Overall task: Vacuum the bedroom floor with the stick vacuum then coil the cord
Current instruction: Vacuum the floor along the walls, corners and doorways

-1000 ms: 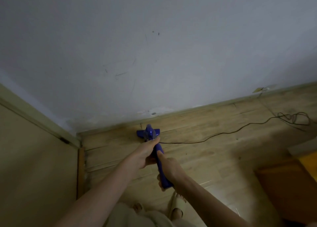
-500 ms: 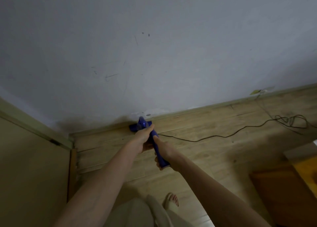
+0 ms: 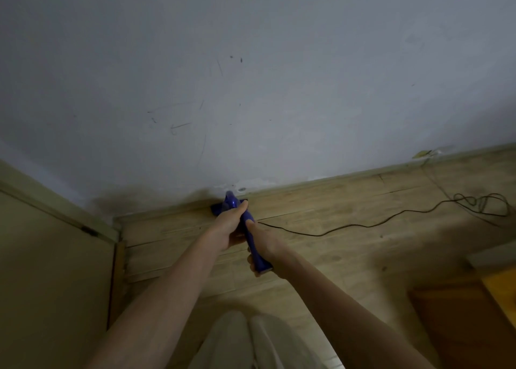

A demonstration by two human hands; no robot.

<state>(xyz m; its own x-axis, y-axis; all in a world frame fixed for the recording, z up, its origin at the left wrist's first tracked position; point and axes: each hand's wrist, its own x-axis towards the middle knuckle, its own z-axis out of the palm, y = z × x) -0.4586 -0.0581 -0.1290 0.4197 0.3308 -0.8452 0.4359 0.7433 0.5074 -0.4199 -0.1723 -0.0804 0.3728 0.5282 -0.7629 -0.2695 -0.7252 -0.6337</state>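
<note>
At skirting: both hands' fingers (image 3: 242,207) curled round stick vacuum (image 3: 252,238).

The vacuum head (image 3: 227,205) has apparently slid forward against the baseboard (image 3: 321,181).

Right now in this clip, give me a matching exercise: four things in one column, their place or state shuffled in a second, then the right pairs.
Things:
1. stick vacuum
2. cord
3. left hand
4. right hand

Places or states:
A. trails loose over the wooden floor to a tangle at the right
B. grips the nearer end of the blue handle
C. blue, its head against the skirting under the wall
D. grips the blue handle farther along, nearer the head

Pairs: 1-C, 2-A, 3-D, 4-B
</note>
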